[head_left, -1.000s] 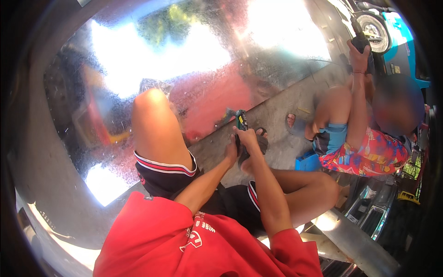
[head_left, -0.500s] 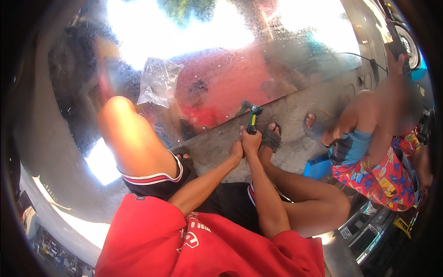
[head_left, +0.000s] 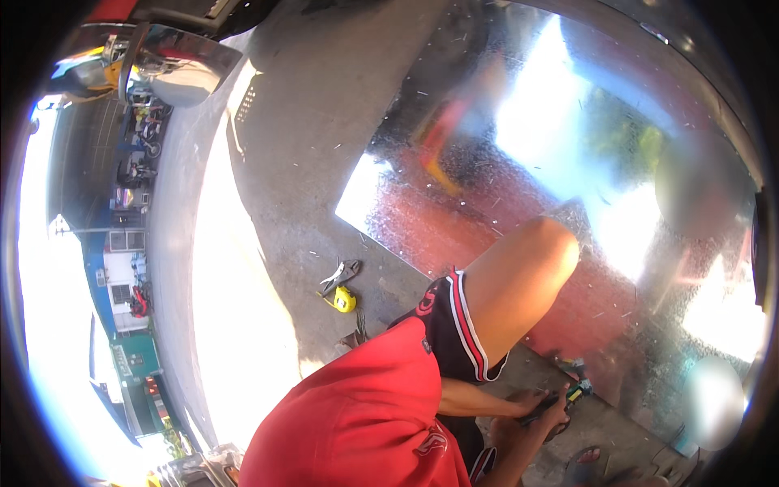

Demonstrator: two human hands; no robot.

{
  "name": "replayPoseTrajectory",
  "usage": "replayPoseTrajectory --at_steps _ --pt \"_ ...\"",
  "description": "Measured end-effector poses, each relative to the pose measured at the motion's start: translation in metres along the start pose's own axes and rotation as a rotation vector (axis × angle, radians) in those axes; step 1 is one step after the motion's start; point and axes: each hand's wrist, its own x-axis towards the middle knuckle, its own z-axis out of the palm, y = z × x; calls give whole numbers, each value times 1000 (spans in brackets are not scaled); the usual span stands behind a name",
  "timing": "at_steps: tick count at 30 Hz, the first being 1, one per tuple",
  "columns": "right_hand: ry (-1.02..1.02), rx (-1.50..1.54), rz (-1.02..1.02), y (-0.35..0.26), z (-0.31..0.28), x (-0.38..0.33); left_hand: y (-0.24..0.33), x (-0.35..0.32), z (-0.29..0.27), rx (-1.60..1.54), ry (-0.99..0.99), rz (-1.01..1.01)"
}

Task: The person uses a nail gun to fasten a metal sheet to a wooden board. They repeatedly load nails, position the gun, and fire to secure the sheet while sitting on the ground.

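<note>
Low at the right, a black and green power tool with a yellow label (head_left: 577,392) points away from me toward the edge of the metal sheet; its exact kind cannot be made out. Wrapped around its dark handle is my right hand (head_left: 556,416). My left hand (head_left: 529,403) is closed at the handle's lower end, close against the right one, with its fingertips partly hidden. Both hands are beyond my bent left knee. The shiny metal sheet (head_left: 479,219) lies on the ground under that knee, strewn with small bits.
Locking pliers (head_left: 341,276) and a yellow tape measure (head_left: 344,300) lie on the concrete to my left. A clear plastic bag (head_left: 573,213) shows behind my knee. A sandalled foot (head_left: 587,466) is near the lower edge. Parked motorcycles (head_left: 146,154) stand far left.
My view has swung left, so the hands and tool now appear lower right. The pliers and tape measure have come into view; the co-worker has left it. Both hands stay on the tool.
</note>
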Motion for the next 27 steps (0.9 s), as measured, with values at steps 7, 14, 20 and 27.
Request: replayPoseTrajectory --at_steps 7,14,20,27 --pt "-218 -168 -477 26 82 -49 25 10 -11 -187 -23 36" --pt "-311 -223 -593 24 62 -10 35 23 -28 -250 7 48" --pt "-298 -36 -14 -3 -40 9 20 -8 4 -242 -144 -54" --pt "115 -232 -384 33 -12 37 -13 8 7 -422 -165 -133"
